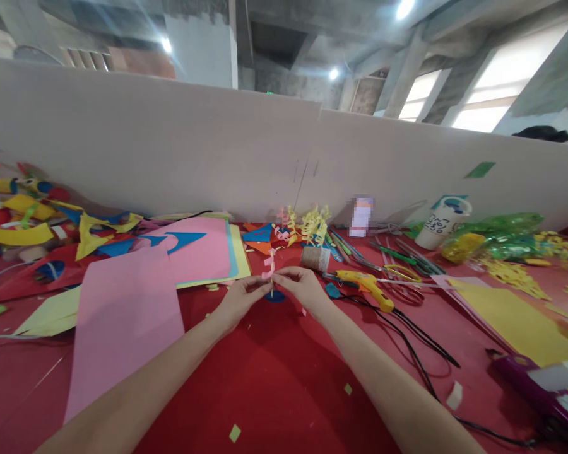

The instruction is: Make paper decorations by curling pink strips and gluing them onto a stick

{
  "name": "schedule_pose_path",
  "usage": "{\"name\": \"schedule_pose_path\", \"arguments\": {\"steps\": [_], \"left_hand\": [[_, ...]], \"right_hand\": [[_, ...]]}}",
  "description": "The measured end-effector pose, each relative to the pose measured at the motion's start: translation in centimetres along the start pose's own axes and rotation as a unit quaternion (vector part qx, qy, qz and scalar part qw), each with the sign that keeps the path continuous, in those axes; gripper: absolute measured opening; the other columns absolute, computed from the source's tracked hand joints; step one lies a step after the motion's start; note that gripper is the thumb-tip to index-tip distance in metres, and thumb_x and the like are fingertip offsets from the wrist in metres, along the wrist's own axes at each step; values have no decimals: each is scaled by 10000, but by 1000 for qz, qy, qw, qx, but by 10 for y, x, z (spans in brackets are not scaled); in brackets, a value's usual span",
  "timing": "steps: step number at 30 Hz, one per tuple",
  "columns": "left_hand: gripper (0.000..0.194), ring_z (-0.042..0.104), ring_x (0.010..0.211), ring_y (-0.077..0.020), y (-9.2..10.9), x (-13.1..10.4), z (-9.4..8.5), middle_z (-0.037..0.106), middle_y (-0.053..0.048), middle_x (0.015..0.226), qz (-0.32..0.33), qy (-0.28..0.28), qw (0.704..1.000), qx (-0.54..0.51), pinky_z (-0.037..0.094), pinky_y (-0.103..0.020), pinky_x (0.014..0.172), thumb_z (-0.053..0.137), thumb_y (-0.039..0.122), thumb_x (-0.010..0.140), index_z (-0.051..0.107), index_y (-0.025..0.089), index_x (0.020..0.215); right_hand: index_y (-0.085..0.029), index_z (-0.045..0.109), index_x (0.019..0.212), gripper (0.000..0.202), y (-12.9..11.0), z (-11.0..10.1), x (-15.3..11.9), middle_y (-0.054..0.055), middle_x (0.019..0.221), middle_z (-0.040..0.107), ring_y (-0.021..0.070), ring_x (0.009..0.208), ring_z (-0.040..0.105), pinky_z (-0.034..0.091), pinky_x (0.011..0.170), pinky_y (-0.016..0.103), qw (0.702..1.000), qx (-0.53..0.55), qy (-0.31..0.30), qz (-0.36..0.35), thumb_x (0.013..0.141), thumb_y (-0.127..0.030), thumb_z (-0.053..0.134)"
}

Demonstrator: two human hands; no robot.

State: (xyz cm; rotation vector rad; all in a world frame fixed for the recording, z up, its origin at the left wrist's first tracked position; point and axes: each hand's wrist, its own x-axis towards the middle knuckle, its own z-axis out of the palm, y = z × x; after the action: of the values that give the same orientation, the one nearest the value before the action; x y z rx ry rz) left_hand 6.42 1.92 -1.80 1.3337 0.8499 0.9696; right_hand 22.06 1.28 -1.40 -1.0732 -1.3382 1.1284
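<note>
A small pink curled paper piece point(268, 265) stands upright on a thin stem between my two hands, above a dark blue disc point(275, 296) on the red table. My left hand point(247, 297) has its fingers pinched at the left side of the stem. From the right, my right hand point(301, 284) pinches at the pink paper and stem, thumb and forefinger together. The fingertips of both hands nearly meet. Just behind stand yellow curled paper pieces point(315, 224) near a twine-wrapped roll point(315, 258).
Pink sheets point(127, 315) lie left. On the right are a yellow glue gun point(365, 287) with its cable, scissors point(404, 273), a white cup point(435, 227), yellow sheets point(515, 321) and a purple tool point(539, 391). A white partition point(194, 151) stands behind the table.
</note>
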Motion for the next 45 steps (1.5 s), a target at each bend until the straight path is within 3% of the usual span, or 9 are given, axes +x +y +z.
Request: {"name": "schedule_pose_path", "arguments": {"steps": [5, 10, 15, 20, 26, 34, 38, 42, 45], "left_hand": [[259, 601, 740, -183, 0, 3, -3, 697, -28, 743, 15, 30, 999, 23, 431, -300, 772, 704, 362, 641, 692, 154, 795], [163, 577, 700, -165, 2, 5, -7, 667, -11, 711, 35, 75, 994, 75, 422, -267, 713, 660, 324, 675, 679, 172, 732], [102, 578, 657, -166, -3, 7, -11, 650, -3, 674, 51, 79, 987, 130, 427, -261, 668, 630, 268, 675, 667, 180, 708], [135, 600, 752, -187, -11, 10, -15, 668, -16, 768, 83, 71, 974, 199, 449, -280, 717, 594, 281, 694, 658, 182, 761], [165, 613, 824, -196, -5, 6, -12, 679, -52, 873, 121, 77, 939, 313, 455, -329, 797, 531, 265, 744, 638, 174, 831], [383, 572, 921, -213, -2, -7, -2, 594, -54, 947, 226, 33, 900, 371, 461, -375, 804, 587, 147, 663, 470, 190, 1026], [313, 557, 891, -188, -3, -11, 1, 540, -45, 943, 263, -5, 882, 390, 467, -352, 795, 552, 84, 672, 468, 203, 949], [219, 554, 891, -172, 3, -15, 5, 513, -51, 980, 272, -56, 884, 377, 471, -340, 803, 546, 109, 733, 464, 210, 910], [161, 563, 881, -167, 4, -16, 8, 502, -58, 1022, 254, -61, 898, 353, 483, -321, 781, 592, 145, 722, 477, 203, 817]], "right_hand": [[-149, 642, 889, 313, -6, -10, 1, 66, 883, 679, 171, 797, 622, 475, 764, 326, 995, -68, -70, -6, 712, -406, 611], [-191, 502, 936, 129, -28, -40, -1, 21, 781, 638, 137, 711, 623, 495, 679, 299, 985, -146, -95, 8, 823, -241, 464], [-215, 579, 1006, 334, -52, -45, -17, 42, 943, 647, 154, 861, 610, 460, 793, 310, 924, -300, -236, -28, 780, -59, 388], [-228, 540, 1173, 531, -60, -32, -27, 61, 1172, 576, 196, 1091, 512, 370, 931, 348, 866, -456, -190, -78, 727, 12, 381], [-200, 678, 920, 336, -65, -21, -27, 25, 935, 696, 161, 868, 621, 441, 793, 267, 861, -452, -222, -67, 753, -47, 430], [-201, 689, 753, 77, -68, 5, -31, 23, 720, 664, 157, 728, 551, 390, 654, 255, 838, -505, -132, -161, 742, -195, 613], [-168, 650, 672, 94, -68, -5, -25, 20, 667, 608, 135, 665, 510, 367, 611, 245, 880, -449, -69, -137, 736, -233, 625], [-158, 590, 647, 86, -59, -23, -16, -28, 581, 546, 94, 545, 471, 352, 536, 219, 954, -273, -126, 11, 698, -224, 614], [-161, 545, 651, 134, -47, -30, -10, -31, 609, 557, 91, 566, 494, 366, 554, 216, 969, -153, -167, 99, 646, -255, 641]]}}
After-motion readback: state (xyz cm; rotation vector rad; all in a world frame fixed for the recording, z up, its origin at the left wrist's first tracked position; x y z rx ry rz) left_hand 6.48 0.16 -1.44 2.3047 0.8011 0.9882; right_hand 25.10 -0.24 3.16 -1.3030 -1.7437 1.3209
